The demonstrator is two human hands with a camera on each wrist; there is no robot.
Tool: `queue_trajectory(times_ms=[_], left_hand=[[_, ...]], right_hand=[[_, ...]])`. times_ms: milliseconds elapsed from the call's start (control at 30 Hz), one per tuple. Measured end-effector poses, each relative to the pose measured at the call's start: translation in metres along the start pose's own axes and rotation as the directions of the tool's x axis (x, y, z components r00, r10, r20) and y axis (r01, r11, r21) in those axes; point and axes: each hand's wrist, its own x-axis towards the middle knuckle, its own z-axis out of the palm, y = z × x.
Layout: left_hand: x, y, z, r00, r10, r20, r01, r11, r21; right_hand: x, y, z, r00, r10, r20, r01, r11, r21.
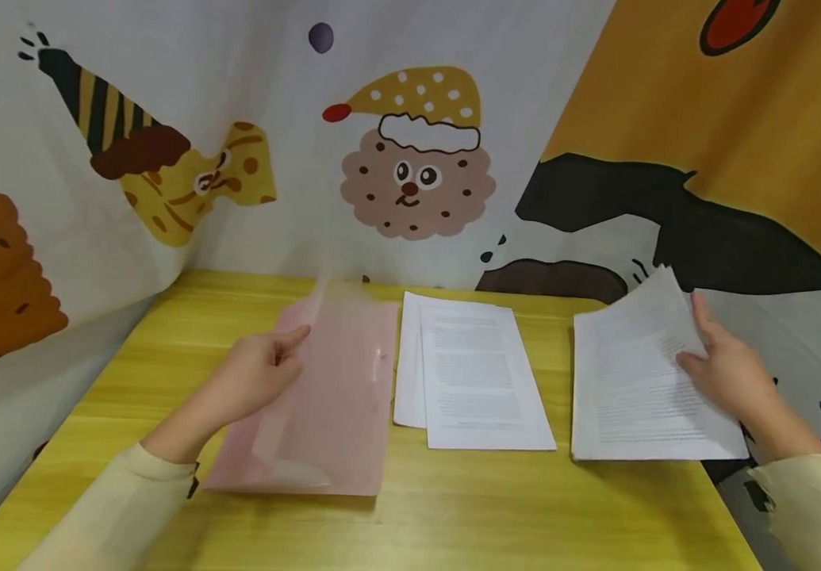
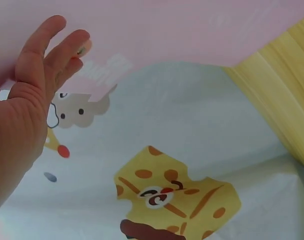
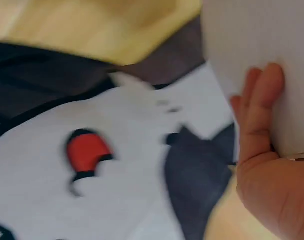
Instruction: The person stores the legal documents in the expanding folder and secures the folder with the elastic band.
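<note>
A translucent pink plastic folder (image 1: 339, 412) lies on the left of the table, its clear cover partly raised. My left hand (image 1: 260, 377) is at the cover's left edge, index finger stretched out and thumb beside it; it seems to pinch the cover. In the left wrist view several fingers (image 2: 41, 55) show against the pink plastic. On the right, my right hand (image 1: 727, 369) grips a stack of printed papers (image 1: 638, 388) by its right edge. The thumb lies on the top sheet, and in the right wrist view fingers (image 3: 262, 110) support the back.
Between the hands, two overlapping piles of printed sheets (image 1: 485, 381) lie on the yellow wood-grain table (image 1: 467, 507). A cartoon-printed cloth (image 1: 260, 55) hangs behind the table and down both sides.
</note>
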Motion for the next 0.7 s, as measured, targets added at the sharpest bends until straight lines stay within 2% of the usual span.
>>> queue_trajectory(times_ms=[33, 100, 200, 267, 333, 400, 500, 700], left_hand=[[-0.001, -0.001, -0.003, 1.000, -0.010, 0.002, 0.010, 1.000, -0.009], [-0.004, -0.002, -0.009, 1.000, -0.026, 0.005, 0.026, 0.999, -0.027], [-0.006, -0.004, -0.012, 0.999, -0.042, 0.012, 0.043, 0.998, -0.042], [-0.008, -0.004, -0.013, 0.998, -0.051, 0.024, 0.052, 0.997, -0.050], [-0.009, -0.003, -0.012, 0.998, -0.044, 0.036, 0.046, 0.998, -0.053], [-0.010, -0.002, -0.011, 0.998, -0.043, 0.048, 0.046, 0.997, -0.057], [-0.011, 0.000, -0.009, 0.997, -0.038, 0.060, 0.042, 0.997, -0.059], [-0.012, 0.003, -0.005, 0.996, -0.041, 0.074, 0.046, 0.997, -0.061]], right_hand=[[-0.004, -0.013, -0.005, 0.999, -0.007, -0.039, 0.009, 0.999, 0.037], [-0.010, -0.038, -0.011, 0.999, 0.008, -0.042, -0.001, 0.988, 0.155], [-0.013, -0.072, -0.006, 0.995, 0.045, 0.087, -0.075, 0.925, 0.373], [-0.013, -0.094, 0.002, 0.982, 0.015, 0.189, -0.108, 0.862, 0.496], [-0.013, -0.116, 0.012, 0.967, -0.030, 0.253, -0.120, 0.822, 0.557], [-0.011, -0.135, 0.021, 0.960, -0.082, 0.268, -0.093, 0.811, 0.578], [-0.007, -0.158, 0.034, 0.959, -0.126, 0.254, -0.048, 0.812, 0.582], [0.006, -0.174, 0.052, 0.962, -0.132, 0.240, -0.031, 0.819, 0.574]])
